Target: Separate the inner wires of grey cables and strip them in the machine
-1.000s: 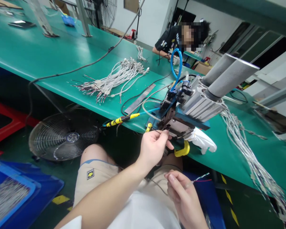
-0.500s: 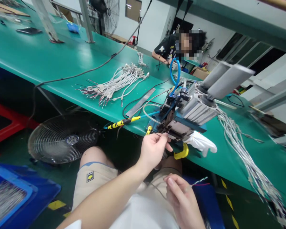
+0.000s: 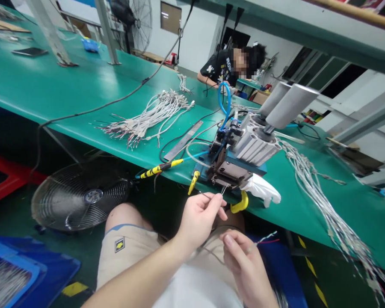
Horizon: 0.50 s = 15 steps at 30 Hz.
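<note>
My left hand (image 3: 199,217) pinches a thin wire (image 3: 223,190) between thumb and fingers, just below the front of a pneumatic press (image 3: 229,171). The wire's upper end reaches up to the press's lower edge. Lower down, in front of my lap, my right hand (image 3: 246,262) is closed on a grey cable (image 3: 213,253) that runs across toward the left hand. Light and red wire ends (image 3: 269,238) stick out beyond the right hand. Two grey cylinders (image 3: 293,105) top the press, and a yellow clamp handle (image 3: 240,202) hangs below it.
White cables lie bundled (image 3: 147,115) left of the press; a longer bundle (image 3: 324,205) trails off the green bench (image 3: 93,92) at right. A steel ruler (image 3: 183,141) lies near its edge. A floor fan (image 3: 83,196) and blue bin (image 3: 28,273) stand left. A person (image 3: 223,68) sits across.
My left hand has drawn slightly back and down from the press, exposing more of the wire. My right hand stays nearly where it was. The camera view has shifted a little.
</note>
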Each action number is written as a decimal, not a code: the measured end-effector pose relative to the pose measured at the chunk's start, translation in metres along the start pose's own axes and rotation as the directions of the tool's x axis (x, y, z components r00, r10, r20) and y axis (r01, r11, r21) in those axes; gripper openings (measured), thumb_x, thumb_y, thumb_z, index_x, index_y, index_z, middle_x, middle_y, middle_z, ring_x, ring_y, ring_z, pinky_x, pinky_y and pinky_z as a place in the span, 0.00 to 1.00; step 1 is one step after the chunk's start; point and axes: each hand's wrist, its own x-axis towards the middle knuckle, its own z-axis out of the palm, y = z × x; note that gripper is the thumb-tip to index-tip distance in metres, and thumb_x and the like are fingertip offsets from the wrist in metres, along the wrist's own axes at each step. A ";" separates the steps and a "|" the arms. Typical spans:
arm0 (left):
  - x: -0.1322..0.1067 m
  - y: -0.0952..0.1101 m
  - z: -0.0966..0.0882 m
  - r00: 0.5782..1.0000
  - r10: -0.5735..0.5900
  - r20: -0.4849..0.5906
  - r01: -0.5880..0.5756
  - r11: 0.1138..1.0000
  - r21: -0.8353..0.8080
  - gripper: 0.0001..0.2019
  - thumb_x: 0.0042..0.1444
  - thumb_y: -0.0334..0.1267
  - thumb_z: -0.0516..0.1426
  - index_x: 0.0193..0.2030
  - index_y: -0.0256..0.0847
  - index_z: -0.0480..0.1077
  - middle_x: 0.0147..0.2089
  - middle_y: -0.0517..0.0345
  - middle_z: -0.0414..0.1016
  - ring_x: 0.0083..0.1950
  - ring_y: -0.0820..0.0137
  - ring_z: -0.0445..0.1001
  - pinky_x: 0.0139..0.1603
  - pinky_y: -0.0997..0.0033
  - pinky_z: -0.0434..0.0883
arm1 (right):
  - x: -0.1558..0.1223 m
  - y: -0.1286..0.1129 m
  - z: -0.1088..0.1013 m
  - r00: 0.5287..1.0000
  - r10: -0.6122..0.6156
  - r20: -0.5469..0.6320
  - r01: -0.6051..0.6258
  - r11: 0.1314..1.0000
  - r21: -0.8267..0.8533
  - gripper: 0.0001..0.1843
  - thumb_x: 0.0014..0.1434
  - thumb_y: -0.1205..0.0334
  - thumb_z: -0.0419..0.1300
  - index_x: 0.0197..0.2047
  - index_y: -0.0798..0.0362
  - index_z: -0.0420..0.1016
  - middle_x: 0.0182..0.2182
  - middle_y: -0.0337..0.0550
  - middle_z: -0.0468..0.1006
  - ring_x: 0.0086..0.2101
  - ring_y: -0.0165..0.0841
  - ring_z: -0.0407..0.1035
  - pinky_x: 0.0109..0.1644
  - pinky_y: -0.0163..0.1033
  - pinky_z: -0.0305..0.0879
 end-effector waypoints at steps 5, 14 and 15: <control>-0.025 0.001 -0.004 0.998 -0.033 0.050 0.030 0.997 0.069 0.18 0.60 0.41 0.57 0.22 0.38 0.76 0.22 0.55 0.77 0.22 0.74 0.66 0.26 0.74 0.63 | 0.003 -0.014 0.007 0.997 -0.079 0.024 0.077 0.995 0.064 0.16 0.55 0.50 0.68 0.31 0.56 0.76 0.15 0.26 0.52 0.17 0.20 0.38 0.20 0.31 0.33; -0.052 0.003 -0.007 0.990 -0.054 0.130 0.040 0.994 0.106 0.16 0.58 0.45 0.59 0.26 0.36 0.77 0.22 0.53 0.78 0.23 0.72 0.70 0.28 0.75 0.68 | -0.009 -0.031 0.019 0.981 -0.192 0.015 0.188 0.972 0.144 0.15 0.55 0.52 0.69 0.37 0.57 0.81 0.13 0.28 0.58 0.16 0.20 0.41 0.19 0.31 0.35; -0.054 0.003 -0.007 0.988 -0.056 0.142 0.040 0.993 0.109 0.16 0.58 0.45 0.59 0.26 0.36 0.77 0.21 0.53 0.77 0.23 0.72 0.70 0.29 0.75 0.69 | -0.011 -0.032 0.020 0.980 -0.197 0.031 0.190 0.970 0.152 0.14 0.55 0.53 0.68 0.37 0.57 0.81 0.14 0.30 0.61 0.16 0.20 0.44 0.19 0.31 0.36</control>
